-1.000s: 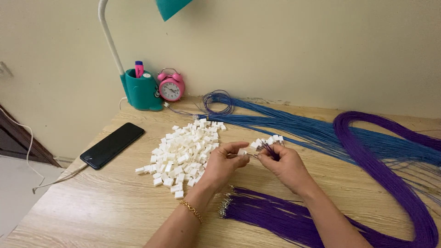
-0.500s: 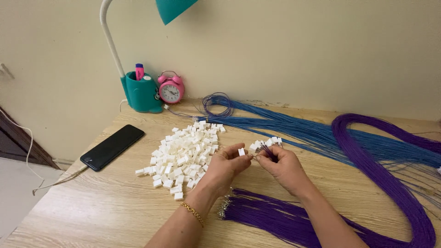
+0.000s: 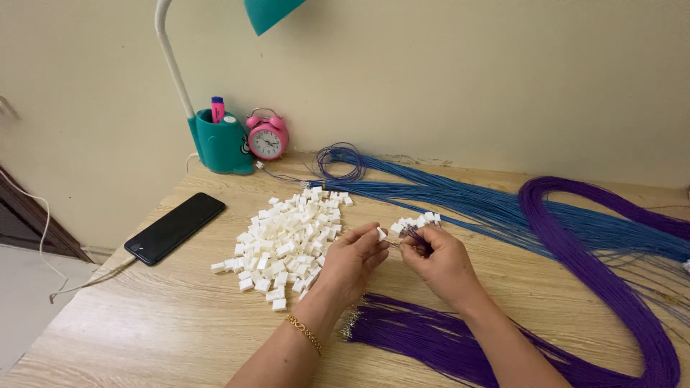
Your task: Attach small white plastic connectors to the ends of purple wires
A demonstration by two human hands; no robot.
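Head: white connector [image 3: 381, 233] pinched between left fingers [image 3: 368, 237].

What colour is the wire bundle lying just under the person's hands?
Purple wire bundle, seen in the head view; blue wires lie farther back.

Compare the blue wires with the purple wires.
The blue wires fan straight across the table's back; the purple wires curve in a long loop toward the near edge. Blue lies clear of the hands; purple passes under the right hand. Both are thin, bundled strands.
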